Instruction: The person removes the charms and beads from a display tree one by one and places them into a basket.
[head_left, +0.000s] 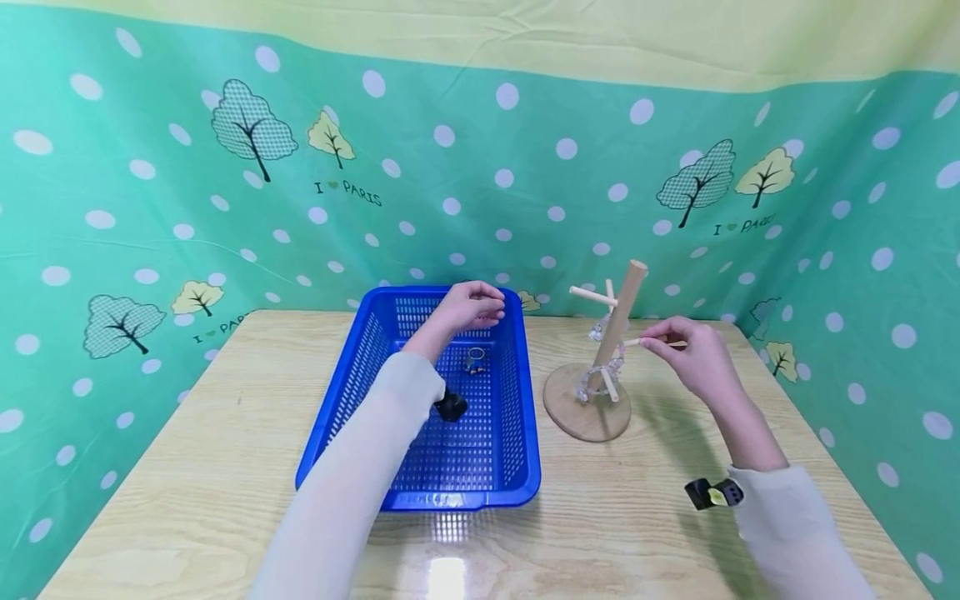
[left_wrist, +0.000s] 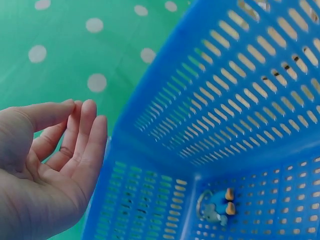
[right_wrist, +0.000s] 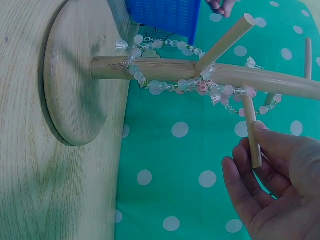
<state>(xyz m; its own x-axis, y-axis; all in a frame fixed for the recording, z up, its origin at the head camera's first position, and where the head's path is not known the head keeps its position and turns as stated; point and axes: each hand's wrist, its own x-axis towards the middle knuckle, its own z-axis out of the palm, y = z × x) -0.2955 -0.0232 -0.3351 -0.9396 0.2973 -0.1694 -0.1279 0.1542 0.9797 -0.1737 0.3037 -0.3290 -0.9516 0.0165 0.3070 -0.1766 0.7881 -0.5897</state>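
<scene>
My right hand pinches a side peg of a wooden stand between thumb and fingers. Beaded bracelets in clear, white and pink beads hang on the pegs around the post. One loops close to the gripped peg, right by the post. Over the far end of a blue plastic basket hovers my left hand, its fingers loosely bent and thumb tip near the index finger, with nothing visible between them. Below it, a small blue figure keychain with a ring lies on the basket floor.
The stand's round base rests on the wood-grain table, right of the basket. A green dotted cloth hangs close behind and along the sides. Black wrist cameras sit under both forearms.
</scene>
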